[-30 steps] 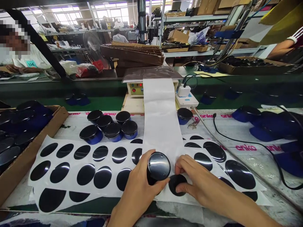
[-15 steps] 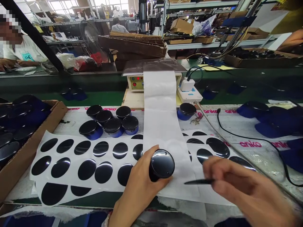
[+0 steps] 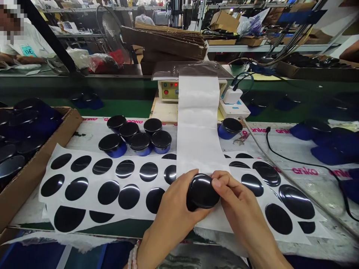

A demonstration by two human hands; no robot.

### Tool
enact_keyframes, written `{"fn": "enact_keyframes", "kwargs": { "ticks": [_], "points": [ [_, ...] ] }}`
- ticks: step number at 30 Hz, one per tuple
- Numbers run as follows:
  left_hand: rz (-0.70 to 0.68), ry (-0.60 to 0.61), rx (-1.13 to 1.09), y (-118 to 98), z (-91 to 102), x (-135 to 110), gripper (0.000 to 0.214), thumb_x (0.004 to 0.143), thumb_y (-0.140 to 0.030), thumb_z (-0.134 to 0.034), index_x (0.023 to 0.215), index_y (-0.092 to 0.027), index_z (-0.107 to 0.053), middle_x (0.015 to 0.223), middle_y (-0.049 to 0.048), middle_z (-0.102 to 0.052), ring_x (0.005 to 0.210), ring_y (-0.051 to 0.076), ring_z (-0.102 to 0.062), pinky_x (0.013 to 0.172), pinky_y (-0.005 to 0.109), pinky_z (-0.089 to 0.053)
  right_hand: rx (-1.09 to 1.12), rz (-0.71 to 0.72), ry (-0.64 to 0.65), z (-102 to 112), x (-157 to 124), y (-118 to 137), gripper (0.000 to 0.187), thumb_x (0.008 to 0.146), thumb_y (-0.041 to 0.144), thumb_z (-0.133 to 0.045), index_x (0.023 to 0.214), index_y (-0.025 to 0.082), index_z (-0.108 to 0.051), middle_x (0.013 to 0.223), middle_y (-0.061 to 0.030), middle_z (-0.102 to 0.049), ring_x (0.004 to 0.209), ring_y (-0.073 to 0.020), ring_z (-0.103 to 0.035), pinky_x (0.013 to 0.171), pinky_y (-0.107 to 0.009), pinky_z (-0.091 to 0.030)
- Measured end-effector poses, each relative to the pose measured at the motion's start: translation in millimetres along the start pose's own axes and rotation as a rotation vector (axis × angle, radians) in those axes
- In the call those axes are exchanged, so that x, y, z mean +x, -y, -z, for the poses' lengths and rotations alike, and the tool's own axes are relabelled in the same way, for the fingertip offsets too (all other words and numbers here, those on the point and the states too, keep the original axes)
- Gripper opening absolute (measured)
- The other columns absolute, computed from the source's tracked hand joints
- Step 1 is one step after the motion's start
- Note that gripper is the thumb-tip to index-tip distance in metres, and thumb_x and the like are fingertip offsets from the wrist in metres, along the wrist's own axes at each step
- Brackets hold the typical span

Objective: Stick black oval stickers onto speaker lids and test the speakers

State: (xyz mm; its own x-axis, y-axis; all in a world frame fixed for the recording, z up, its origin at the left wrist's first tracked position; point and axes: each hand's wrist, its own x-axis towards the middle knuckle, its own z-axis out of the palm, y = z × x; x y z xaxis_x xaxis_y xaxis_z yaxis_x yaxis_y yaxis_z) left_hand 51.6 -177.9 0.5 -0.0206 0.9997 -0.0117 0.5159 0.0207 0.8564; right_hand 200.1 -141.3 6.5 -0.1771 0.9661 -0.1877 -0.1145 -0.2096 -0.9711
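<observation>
My left hand (image 3: 171, 213) is wrapped round a black round part (image 3: 202, 192) and holds it above the front of the table. My right hand (image 3: 238, 203) presses a black round sticker onto the top face of that part, thumb on its upper right rim. Under both hands lies a white sheet (image 3: 92, 183) with rows of several glossy black round stickers. A strip of white backing paper (image 3: 198, 123) runs from a small machine (image 3: 168, 89) down to my hands.
Several blue parts with black tops (image 3: 134, 140) stand behind the sheet, one more (image 3: 230, 127) right of the strip. A cardboard box (image 3: 42, 157) of dark parts sits at the left. A black cable (image 3: 303, 162) crosses the right side. Another person (image 3: 19, 41) sits far left.
My right hand lifted a black sticker off the sheet, swung out to the right with it, then came back and laid it on the part in my left hand.
</observation>
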Motion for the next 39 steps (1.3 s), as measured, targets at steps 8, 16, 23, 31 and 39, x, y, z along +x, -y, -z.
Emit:
{"fn": "enact_keyframes", "kwargs": {
  "ticks": [8, 16, 23, 31, 39],
  "points": [
    [-0.037, -0.01, 0.024, 0.0, -0.9, -0.3, 0.061, 0.076, -0.035, -0.071, 0.13, -0.028, -0.043, 0.13, 0.001, -0.058, 0.117, 0.022, -0.057, 0.098, 0.036, -0.046, -0.02, 0.014, 0.006, 1.2, 0.5, -3.8, 0.024, 0.082, 0.037, -0.067, 0.068, 0.021, -0.055, 0.09, 0.0005, -0.05, 0.088, -0.0153, -0.049, 0.08, -0.026, -0.04],
    [-0.046, -0.01, 0.044, 1.2, -0.6, 1.0, 0.06, 0.077, -0.036, -0.07, 0.129, -0.028, -0.042, 0.128, 0.0008, -0.059, 0.114, 0.022, -0.058, 0.097, 0.036, -0.047, -0.217, 0.101, -0.026, 0.4, 1.6, -0.7, 0.025, 0.083, 0.037, -0.065, 0.067, 0.022, -0.054, 0.089, -0.0001, -0.051, 0.087, -0.0151, -0.05, 0.074, -0.024, -0.042],
    [-0.026, 0.01, 0.028, -0.1, -0.4, 2.6, 0.061, 0.075, -0.035, -0.072, 0.128, -0.026, -0.043, 0.127, 0.003, -0.06, 0.114, 0.023, -0.058, 0.096, 0.037, -0.047, -0.302, 0.17, -0.043, -1.3, 0.3, 0.4, 0.025, 0.084, 0.036, -0.064, 0.068, 0.022, -0.051, 0.083, 0.0, -0.05, 0.084, -0.015, -0.05, 0.072, -0.025, -0.042],
    [-0.011, 0.016, 0.024, -1.2, 0.8, 1.9, 0.06, 0.075, -0.032, -0.071, 0.128, -0.026, -0.043, 0.127, 0.0025, -0.059, 0.115, 0.022, -0.057, 0.096, 0.036, -0.047, -0.311, 0.213, -0.003, -1.9, 1.7, 1.2, 0.024, 0.087, 0.034, -0.061, 0.069, 0.022, -0.051, 0.082, 0.0011, -0.049, 0.08, -0.0127, -0.051, 0.073, -0.025, -0.042],
    [-0.007, 0.004, 0.038, 0.9, -1.8, 1.9, 0.063, 0.075, -0.033, -0.071, 0.13, -0.026, -0.042, 0.128, 0.003, -0.059, 0.114, 0.022, -0.058, 0.097, 0.036, -0.048, -0.375, 0.263, -0.015, -1.9, 2.2, -1.6, 0.023, 0.089, 0.031, -0.058, 0.07, 0.022, -0.048, 0.082, 0.0011, -0.048, 0.081, -0.0137, -0.05, 0.073, -0.027, -0.042]
  ]
}}
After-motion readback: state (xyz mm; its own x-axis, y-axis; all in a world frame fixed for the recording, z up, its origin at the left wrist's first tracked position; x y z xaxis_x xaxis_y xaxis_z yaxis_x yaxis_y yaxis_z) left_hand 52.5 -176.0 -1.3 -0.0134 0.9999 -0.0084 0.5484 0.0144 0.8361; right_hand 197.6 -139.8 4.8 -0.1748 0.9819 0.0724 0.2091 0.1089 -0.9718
